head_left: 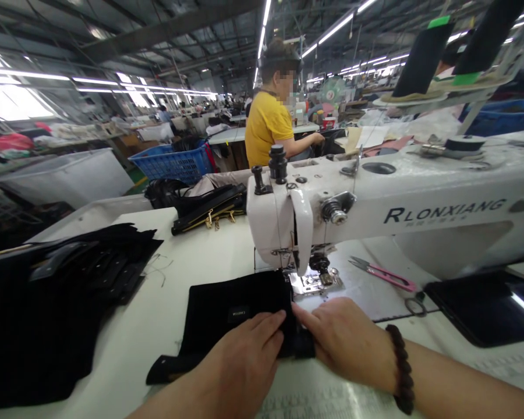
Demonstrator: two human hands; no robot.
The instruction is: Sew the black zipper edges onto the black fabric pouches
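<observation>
A black fabric piece [213,297] with a small label lies on the table, its far right edge at the presser foot [325,279] of the white sewing machine [275,221]. My left hand [244,361] rests on top of it, fingers stretched out and pressing it down. At the piece's right edge is my right hand [349,337], index finger pointing toward the foot and the other fingers curled round the edge. The thumb's grip is partly hidden. A black strip [166,368] sticks out under my left wrist.
Black cut pieces [39,308] are piled at the left. Black pieces with gold zipper pulls [209,212] lie behind. Pink-handled thread snips [384,273] and a dark tablet [484,308] lie on the right. A person in yellow [266,128] works beyond, near a blue crate [174,163].
</observation>
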